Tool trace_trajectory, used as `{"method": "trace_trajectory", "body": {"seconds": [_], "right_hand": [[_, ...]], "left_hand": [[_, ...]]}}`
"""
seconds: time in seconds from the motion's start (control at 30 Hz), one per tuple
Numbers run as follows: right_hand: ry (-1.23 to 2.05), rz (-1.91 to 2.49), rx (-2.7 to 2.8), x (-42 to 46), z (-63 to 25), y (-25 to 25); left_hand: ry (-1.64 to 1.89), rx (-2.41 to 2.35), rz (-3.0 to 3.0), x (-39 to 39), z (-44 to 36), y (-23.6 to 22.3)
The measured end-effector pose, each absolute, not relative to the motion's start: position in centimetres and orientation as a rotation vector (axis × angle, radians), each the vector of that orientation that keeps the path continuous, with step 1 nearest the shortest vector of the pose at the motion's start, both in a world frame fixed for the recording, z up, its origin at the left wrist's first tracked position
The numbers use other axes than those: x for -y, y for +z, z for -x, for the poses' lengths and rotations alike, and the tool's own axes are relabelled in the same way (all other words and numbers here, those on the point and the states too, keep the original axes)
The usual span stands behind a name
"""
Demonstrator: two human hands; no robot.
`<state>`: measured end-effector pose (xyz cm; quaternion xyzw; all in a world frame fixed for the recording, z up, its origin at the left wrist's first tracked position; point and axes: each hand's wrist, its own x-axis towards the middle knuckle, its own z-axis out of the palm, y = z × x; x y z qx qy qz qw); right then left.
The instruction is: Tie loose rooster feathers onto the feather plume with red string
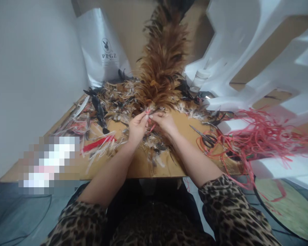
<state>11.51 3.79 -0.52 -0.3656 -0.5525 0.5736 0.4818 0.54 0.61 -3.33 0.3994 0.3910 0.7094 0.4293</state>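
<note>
My left hand (138, 129) and my right hand (166, 123) meet at the near end of a long brown feather garland (164, 65), fingertips almost touching. Both are closed in a pinch. Between and just above the fingertips shows a bit of pinkish-red ribbon (148, 111), its exact grip partly hidden by the fingers. A short red tail hangs down between the hands. Under my wrists lie loose feathers (156, 147) on the wooden table (183, 123). The garland runs away from me toward the far end, where it turns dark.
Loose feathers (120, 99) are heaped on the left. Black scissors (207, 139) lie on the right beside tangled red ribbon (261, 136). A red strip (96, 145) sits front left. Behind stand a white bag (102, 44) and a whitish bottle (200, 79).
</note>
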Motion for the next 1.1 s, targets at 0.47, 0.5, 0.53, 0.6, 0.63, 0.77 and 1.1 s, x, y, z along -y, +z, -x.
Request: {"method": "trace_trajectory", "body": {"seconds": [0.47, 0.5, 0.53, 0.6, 0.63, 0.77, 1.1], "right_hand": [[1.342, 0.913, 1.281, -3.2, -11.9, -0.4], [1.337, 0.911, 1.274, -3.2, -12.0, -0.3], [1.329, 0.914, 1.277, -3.2, -12.0, -0.2], [1.308, 0.933, 1.309, -3.2, -12.1, -0.1], [1.293, 0.949, 1.334, -3.2, -12.2, -0.1], [1.152, 1.050, 1.466, -3.5, -12.6, -0.2], [0.812, 1.097, 1.867, -3.2, -14.3, 0.9]], "left_hand": [[1.800, -1.035, -1.263, -0.3, -0.9, -3.6], [1.746, -0.989, -1.184, -0.2, -1.0, -3.4], [1.700, -0.946, -1.120, -0.1, -1.1, -3.3], [1.648, -0.882, -1.031, 0.1, -1.2, -3.1], [1.638, -0.863, -1.002, 0.1, -1.3, -3.0], [1.643, -0.831, -0.911, -0.1, -1.3, -3.0], [1.617, -0.853, -0.837, -0.4, -0.9, -3.1]]}}
